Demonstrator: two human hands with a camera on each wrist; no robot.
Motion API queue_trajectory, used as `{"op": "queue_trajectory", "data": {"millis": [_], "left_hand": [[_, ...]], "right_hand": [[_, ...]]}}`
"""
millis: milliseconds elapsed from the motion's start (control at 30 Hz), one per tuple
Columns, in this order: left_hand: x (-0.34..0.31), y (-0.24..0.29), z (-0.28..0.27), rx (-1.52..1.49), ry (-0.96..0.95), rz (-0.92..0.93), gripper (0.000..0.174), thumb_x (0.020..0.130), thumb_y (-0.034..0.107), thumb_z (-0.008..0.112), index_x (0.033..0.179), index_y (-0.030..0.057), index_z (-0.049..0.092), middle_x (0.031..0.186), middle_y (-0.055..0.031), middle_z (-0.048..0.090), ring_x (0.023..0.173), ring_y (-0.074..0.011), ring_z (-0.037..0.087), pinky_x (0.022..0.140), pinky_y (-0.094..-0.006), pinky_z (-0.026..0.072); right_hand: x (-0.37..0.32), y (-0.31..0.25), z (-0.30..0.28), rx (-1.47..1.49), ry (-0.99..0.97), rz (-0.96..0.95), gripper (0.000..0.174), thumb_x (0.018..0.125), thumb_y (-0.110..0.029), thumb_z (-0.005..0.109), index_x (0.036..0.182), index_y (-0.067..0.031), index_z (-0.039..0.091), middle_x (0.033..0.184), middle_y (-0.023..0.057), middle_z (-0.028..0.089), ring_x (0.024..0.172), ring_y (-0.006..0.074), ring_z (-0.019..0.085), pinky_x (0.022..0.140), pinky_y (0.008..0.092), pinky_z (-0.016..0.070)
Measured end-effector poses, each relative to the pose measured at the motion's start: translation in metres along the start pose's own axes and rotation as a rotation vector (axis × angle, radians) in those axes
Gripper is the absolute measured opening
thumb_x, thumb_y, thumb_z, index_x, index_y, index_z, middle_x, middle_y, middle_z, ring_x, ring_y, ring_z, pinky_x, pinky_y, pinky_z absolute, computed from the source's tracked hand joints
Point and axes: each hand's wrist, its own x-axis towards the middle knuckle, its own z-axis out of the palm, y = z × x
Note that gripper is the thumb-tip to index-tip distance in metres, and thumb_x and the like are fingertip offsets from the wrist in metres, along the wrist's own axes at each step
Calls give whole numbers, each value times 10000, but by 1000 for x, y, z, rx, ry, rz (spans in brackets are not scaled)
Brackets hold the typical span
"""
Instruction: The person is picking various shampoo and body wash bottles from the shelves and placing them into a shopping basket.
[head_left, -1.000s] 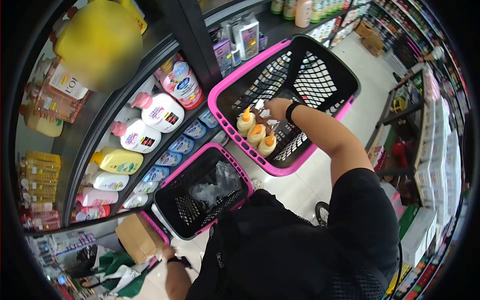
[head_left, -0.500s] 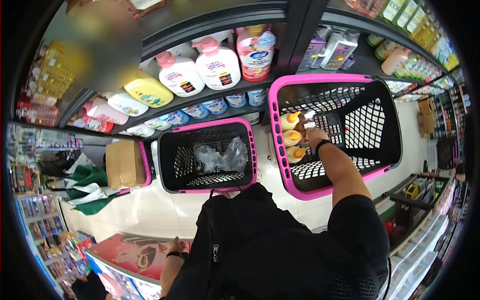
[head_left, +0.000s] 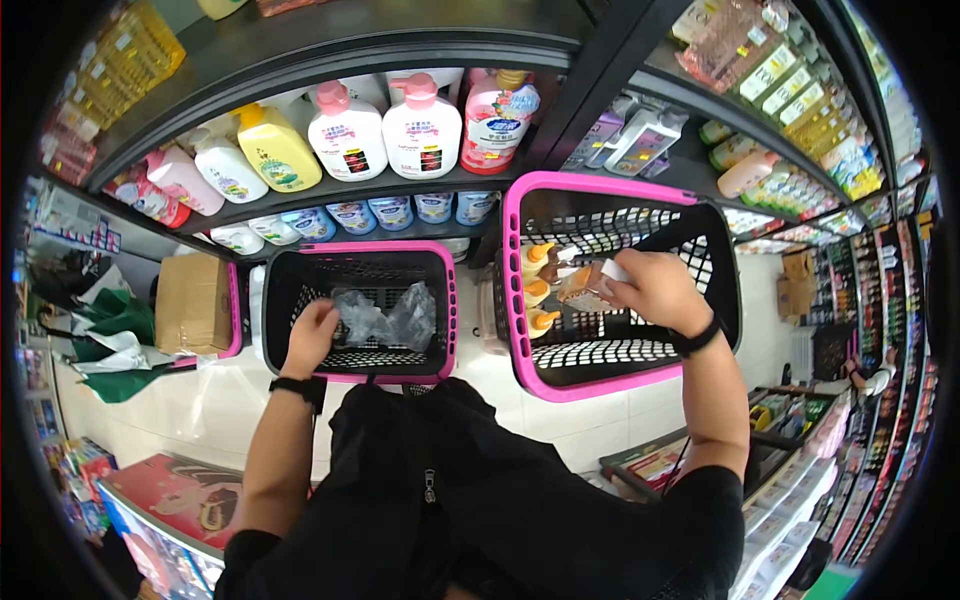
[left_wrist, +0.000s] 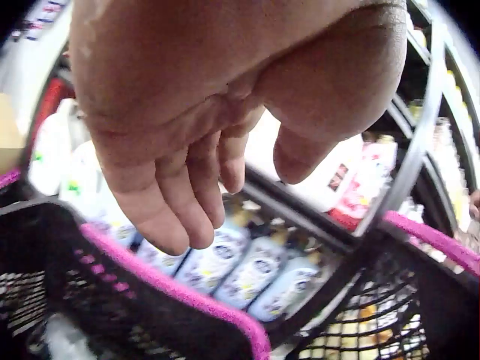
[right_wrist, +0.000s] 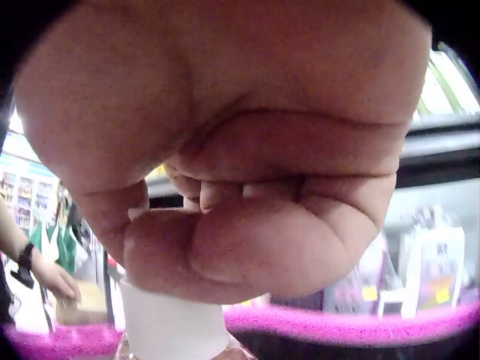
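My right hand grips a bottle by its white cap, fingers curled round the top. The bottle's see-through, brownish body tilts inside the large black basket with a pink rim. Beside it, against the basket's left wall, stand several cream bottles with orange-yellow tops. Over the smaller pink-rimmed basket hovers my left hand, its fingers loosely bent and holding nothing. Crumpled clear plastic lies in that basket, just right of the left hand.
Behind the baskets, a dark shelf bears white pump bottles and a yellow bottle. A cardboard box stands at the left near a green and white umbrella. A red-topped case is at lower left.
My right hand has lifted the white-capped bottle from beside the cream bottles and drawn it toward the basket's middle. My left hand has come up from low at the left to over the smaller basket.
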Motion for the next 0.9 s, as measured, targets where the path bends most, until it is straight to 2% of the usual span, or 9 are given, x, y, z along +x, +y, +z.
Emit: {"op": "queue_trajectory", "data": {"millis": [133,200,333,467,533,567,633,733,900], "left_hand": [[16,154,19,-217,-320,213,644,824,191,804,1369,0,518,1270,-173,623,1181,-292,611,1009,-391,482],[10,207,13,-106,-310,599,816,751,191,849,1435,6,443,1394,-225,515,1331,-367,497,1110,-434,401],[1,242,-14,-48,-304,890,900,704,178,870,1449,-10,400,1469,-251,410,1362,-415,439,1131,-438,378],[-8,194,-53,-67,-420,688,752,745,214,862,1342,-32,475,1168,-208,597,1077,-371,622,934,-419,503],[-11,167,-80,-231,-470,544,692,773,202,867,1323,-7,504,1168,-126,594,1040,-224,610,912,-362,507],[-11,157,-102,-158,-463,521,673,799,187,856,1326,-10,486,1125,-96,579,1010,-147,560,878,-334,502],[-6,133,-137,-318,-420,499,651,799,205,849,1301,-15,497,1133,-154,584,1033,-232,593,908,-365,495],[6,120,-208,-406,-378,454,587,834,179,827,1278,3,486,1128,-107,579,1034,-163,565,895,-333,490],[36,114,-307,-671,-354,475,530,893,176,792,1279,24,462,1151,-32,573,1064,-89,544,892,-273,483]], "right_hand": [[-6,-70,-82,113,349,-190,205,758,-187,762,841,-41,644,674,140,619,604,354,625,545,435,481],[-3,-99,-101,119,448,-289,203,738,-176,764,850,-46,654,675,120,626,598,337,627,551,411,483],[29,-158,-100,228,555,-539,252,702,-187,782,867,-40,662,730,95,658,601,317,645,558,396,502],[80,-225,-73,336,478,-673,233,726,-185,783,864,-31,677,736,97,661,623,325,650,578,392,515],[103,-255,-55,408,481,-618,280,731,-205,807,870,-7,668,754,118,649,644,304,646,596,376,514],[116,-264,-45,554,470,-558,367,732,-240,826,952,-4,651,816,107,650,695,267,643,640,350,512],[143,-293,-7,1162,474,-439,698,738,-358,873,1238,-15,527,1064,79,613,892,169,594,806,306,482],[199,-344,31,1217,459,-392,920,766,-374,883,1445,-24,371,1308,97,543,1224,218,532,1048,383,418],[275,-448,51,1285,10,-329,639,846,-39,756,1407,6,454,1311,78,590,1191,180,577,1004,355,482]]}}
